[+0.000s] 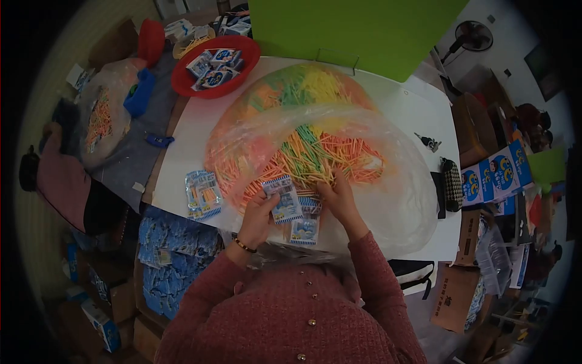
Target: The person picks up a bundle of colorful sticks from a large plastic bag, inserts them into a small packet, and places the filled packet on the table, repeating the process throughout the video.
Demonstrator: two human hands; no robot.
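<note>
My left hand (257,217) is closed on a small blue-and-white printed packet (282,199), thumb across its face. At the near edge of a heap of thin pink, orange, green and yellow sticks (303,151), my right hand (341,199) has its fingers drawn together on some sticks; the fingertips are partly hidden among them. The heap lies in a large clear plastic bag (400,227), opened toward me. Another blue-and-white packet (305,227) lies below the held one. More packets (203,193), with orange sticks showing through, lie on the left.
A red basin (188,85) holding several packets stands at the back left. Keys (428,142) and a checkered pouch (450,185) lie at the white table's (182,161) right. A box of blue packets (176,261) stands below left. A person (70,182) is at the far left.
</note>
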